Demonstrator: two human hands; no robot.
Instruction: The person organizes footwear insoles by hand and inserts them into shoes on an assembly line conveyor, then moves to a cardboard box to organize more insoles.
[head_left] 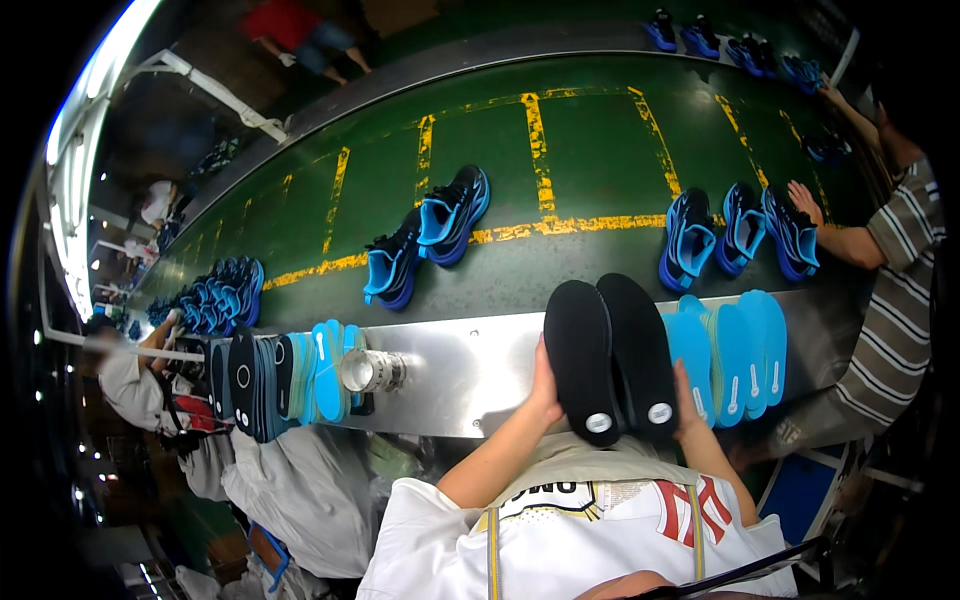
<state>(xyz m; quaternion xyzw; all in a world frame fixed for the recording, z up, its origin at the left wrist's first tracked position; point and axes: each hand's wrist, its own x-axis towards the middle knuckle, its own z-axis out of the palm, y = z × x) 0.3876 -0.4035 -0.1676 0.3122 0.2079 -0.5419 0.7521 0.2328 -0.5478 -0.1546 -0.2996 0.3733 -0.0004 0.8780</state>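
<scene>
In front of my chest I hold a pair of black insoles (581, 350), side by side and upright, each with a round white sticker near its lower end. My left hand (543, 387) is closed on the outer edge of the left insole, and my right hand (686, 402) grips the outer edge of the right one. Their fingers are mostly hidden behind the insoles. Just right of my right hand, several light-blue insoles (733, 365) stand in a row on the steel ledge (465, 375).
Across the ledge, a green conveyor belt (480, 130) with yellow lines carries blue-black sneakers (455, 215). More insoles (256, 385) and a clear roll (372, 371) occupy the ledge's left. A person in a striped shirt (890, 290) reaches over the belt at right; another person (135, 385) works at left.
</scene>
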